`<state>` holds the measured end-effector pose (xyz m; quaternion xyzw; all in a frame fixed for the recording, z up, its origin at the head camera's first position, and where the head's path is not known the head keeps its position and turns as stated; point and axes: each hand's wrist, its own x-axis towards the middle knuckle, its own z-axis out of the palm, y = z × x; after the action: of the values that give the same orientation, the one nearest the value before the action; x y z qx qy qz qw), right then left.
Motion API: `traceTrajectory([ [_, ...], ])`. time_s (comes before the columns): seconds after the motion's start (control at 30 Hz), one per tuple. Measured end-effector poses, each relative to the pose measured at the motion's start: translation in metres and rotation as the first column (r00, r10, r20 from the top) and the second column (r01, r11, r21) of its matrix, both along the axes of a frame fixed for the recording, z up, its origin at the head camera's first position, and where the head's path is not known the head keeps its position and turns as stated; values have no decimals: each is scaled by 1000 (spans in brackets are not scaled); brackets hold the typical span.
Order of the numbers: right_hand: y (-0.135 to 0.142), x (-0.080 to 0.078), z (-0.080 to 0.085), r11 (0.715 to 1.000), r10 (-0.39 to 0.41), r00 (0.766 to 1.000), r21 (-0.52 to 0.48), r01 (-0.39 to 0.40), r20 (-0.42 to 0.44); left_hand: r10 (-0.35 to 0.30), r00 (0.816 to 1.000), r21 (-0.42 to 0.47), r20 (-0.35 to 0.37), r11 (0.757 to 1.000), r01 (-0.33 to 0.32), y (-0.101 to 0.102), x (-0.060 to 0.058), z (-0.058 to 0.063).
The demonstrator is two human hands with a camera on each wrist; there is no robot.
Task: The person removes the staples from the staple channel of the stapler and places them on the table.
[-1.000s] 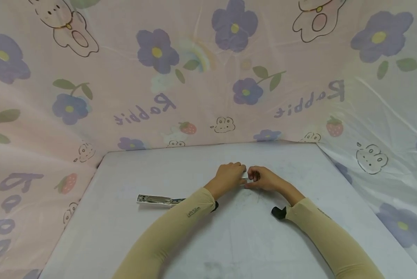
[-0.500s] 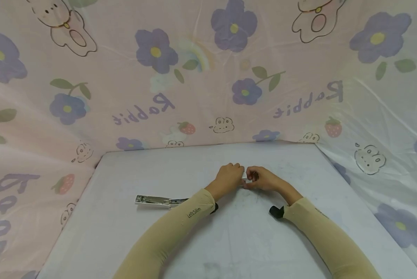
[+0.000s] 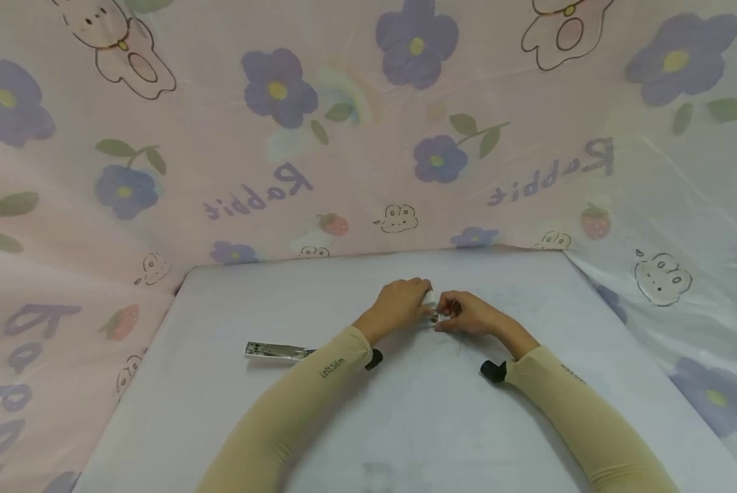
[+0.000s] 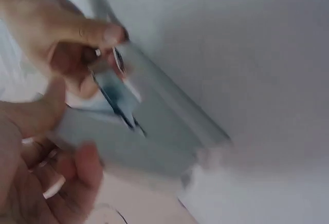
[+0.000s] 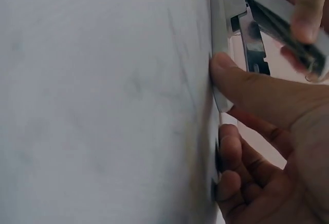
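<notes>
Between both hands is a pale grey-white stapler (image 5: 221,39), mostly covered by the hands in the head view. My left hand (image 3: 399,302) grips its upper arm, which is raised; in the right wrist view, the thumb and fingers of that hand close on the arm's end. My right hand (image 3: 472,315) pinches the base, its thumb lying along the base edge near the tabletop. Between arm and base, the metal staple magazine (image 5: 253,44) shows. Motion blurs the stapler body (image 4: 139,152) in the left wrist view.
A second, silvery stapler (image 3: 276,350) lies spread open on the white table (image 3: 442,424), left of my left forearm, which covers its right end. Black wrist mounts (image 3: 494,372) stick out from the beige sleeves (image 3: 581,418). A patterned curtain (image 3: 350,150) encloses the table's back and sides.
My left hand has shifted slightly left and up, and more of the white stapler shows between the hands. The left sleeve now hides more of the silvery stapler. My right hand has barely moved.
</notes>
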<state>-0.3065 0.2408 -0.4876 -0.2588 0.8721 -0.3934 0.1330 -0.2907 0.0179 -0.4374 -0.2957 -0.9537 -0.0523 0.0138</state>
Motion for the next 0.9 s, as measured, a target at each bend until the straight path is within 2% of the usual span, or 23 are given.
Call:
traceTrajectory([
  [0.17,4,-4,-3,1000,9,1000,-11,-9,-4,-5,996,161,85,987,-9,-17,0,9],
  [0.43,2,-3,-8,1000,8,1000,-1,-8,22,1,978,314,206,947,-68,-44,2,14],
  [0.57,2,-2,-6,1000,8,1000,-7,-8,9,4,967,370,253,924,-100,-53,2,16],
  [0.7,3,-3,-5,1000,12,1000,-16,-12,8,-19,959,410,282,906,-103,-62,3,19],
  [0.9,5,-2,-4,1000,3,1000,-9,-2,18,-33,957,437,287,894,-101,-70,5,21],
])
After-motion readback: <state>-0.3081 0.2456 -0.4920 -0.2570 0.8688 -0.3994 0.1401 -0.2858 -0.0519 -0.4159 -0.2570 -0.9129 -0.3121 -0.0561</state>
